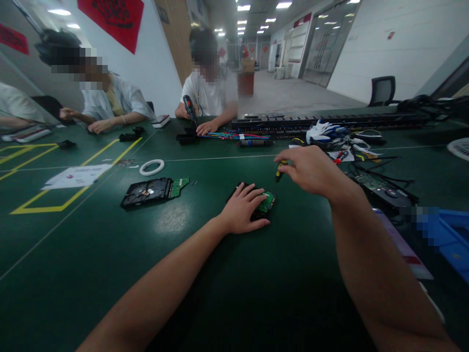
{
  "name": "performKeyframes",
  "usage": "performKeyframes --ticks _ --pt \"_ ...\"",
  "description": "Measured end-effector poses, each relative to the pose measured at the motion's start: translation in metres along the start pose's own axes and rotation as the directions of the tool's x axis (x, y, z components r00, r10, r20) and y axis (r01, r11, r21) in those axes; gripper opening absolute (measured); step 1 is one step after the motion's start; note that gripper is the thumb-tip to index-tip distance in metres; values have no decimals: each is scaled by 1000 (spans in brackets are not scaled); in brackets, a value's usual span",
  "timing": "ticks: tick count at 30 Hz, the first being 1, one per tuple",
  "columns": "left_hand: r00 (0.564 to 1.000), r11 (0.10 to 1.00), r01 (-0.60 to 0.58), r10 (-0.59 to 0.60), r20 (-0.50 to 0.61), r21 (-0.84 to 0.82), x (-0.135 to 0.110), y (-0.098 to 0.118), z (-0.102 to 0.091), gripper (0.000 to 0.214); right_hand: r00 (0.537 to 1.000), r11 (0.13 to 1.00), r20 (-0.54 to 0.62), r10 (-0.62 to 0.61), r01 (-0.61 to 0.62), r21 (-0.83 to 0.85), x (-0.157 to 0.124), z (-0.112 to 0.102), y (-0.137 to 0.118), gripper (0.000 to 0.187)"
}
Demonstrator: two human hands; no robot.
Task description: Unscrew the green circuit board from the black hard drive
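In the head view, my left hand (pixel 242 208) lies with its fingers spread over a hard drive (pixel 264 213), covering much of it. A green circuit board (pixel 268 199) shows on the drive past my fingertips. My right hand (pixel 309 168) grips the yellow and black handle of a small screwdriver (pixel 280 172). The thin shaft points down to the board's far right corner; whether its tip sits in a screw is too small to tell. To the left lies a second hard drive (pixel 146 192), its green board (pixel 179 187) sticking out at one end, with tiny screws (pixel 194 183) beside it.
A white tape roll (pixel 151 167) and a paper sheet (pixel 76 176) lie at left. Gloves (pixel 326 132), cables and a circuit card (pixel 384 188) crowd the right, near a blue bin (pixel 449 239). Across the table, one person (pixel 210 93) holds a power screwdriver (pixel 190 108); others sit left.
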State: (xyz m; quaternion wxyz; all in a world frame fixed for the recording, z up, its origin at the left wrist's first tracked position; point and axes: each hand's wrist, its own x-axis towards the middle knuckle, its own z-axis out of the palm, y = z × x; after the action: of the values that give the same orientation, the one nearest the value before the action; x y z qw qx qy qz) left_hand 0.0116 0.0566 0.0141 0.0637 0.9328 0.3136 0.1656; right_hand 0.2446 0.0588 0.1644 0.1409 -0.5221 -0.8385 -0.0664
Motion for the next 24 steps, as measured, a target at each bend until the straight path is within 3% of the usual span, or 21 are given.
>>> performKeyframes --ticks 4,8,11,24 --pt "1000 1000 4 -4 4 1 0 0 0 84 998 998 10 55 -56 11 -1 0 -4 27" --pt "1000 1000 3 -3 -2 4 1 0 1 84 987 984 -18 160 -161 -73 -1 0 -8 25" --pt "1000 1000 -3 3 -5 13 0 0 2 85 975 966 -44 216 -220 -137 -1 -1 -9 34" --pt "1000 1000 -4 4 -10 1 0 -1 2 83 977 968 -86 197 -207 -141 -3 -5 -9 31"
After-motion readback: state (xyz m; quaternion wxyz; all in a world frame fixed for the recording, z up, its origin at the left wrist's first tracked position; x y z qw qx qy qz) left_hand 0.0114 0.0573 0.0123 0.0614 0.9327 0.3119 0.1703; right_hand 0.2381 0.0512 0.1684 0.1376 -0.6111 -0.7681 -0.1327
